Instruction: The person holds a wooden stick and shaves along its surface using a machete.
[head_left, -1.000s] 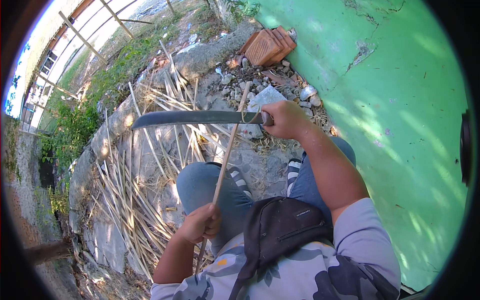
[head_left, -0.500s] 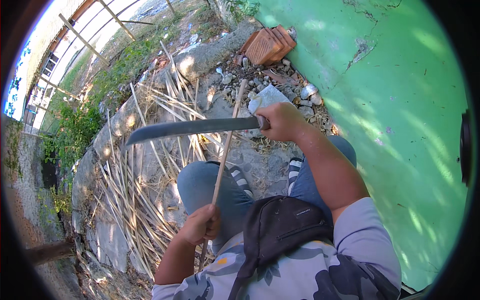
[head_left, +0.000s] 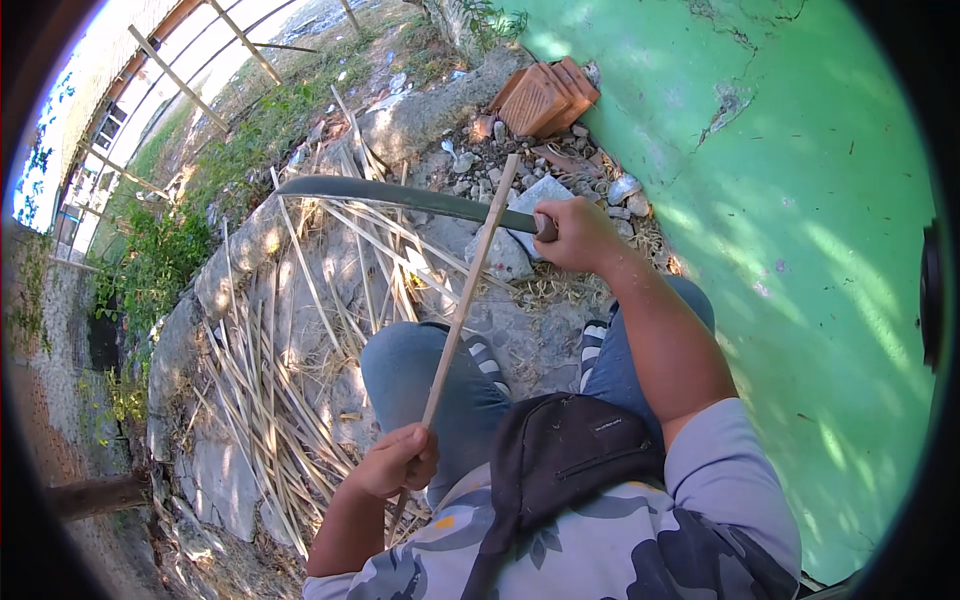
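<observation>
My left hand [head_left: 400,460] is closed round the lower part of a long pale wooden strip [head_left: 460,310], perhaps bamboo, which slants up and away over my left knee. In my right hand [head_left: 580,235] is the handle of a machete [head_left: 390,194], its long dark blade pointing left. The blade crosses the strip near its upper end, close to the handle, and the strip passes in front of it. Whether the two touch, I cannot tell. A black bag [head_left: 580,450] rests across my front, above my bent knees.
Many cut strips [head_left: 270,400] lie heaped on the stone ground to the left. Ahead are a pale stone block [head_left: 540,195], rubble and stacked orange clay tiles [head_left: 548,97]. A green floor [head_left: 800,250] spreads to the right; a low stone edge [head_left: 220,285] curves round the left.
The machete has moved up and slightly right, from in front of the strip to behind it. The strip's top has swung to the right, and my left hand still grips it.
</observation>
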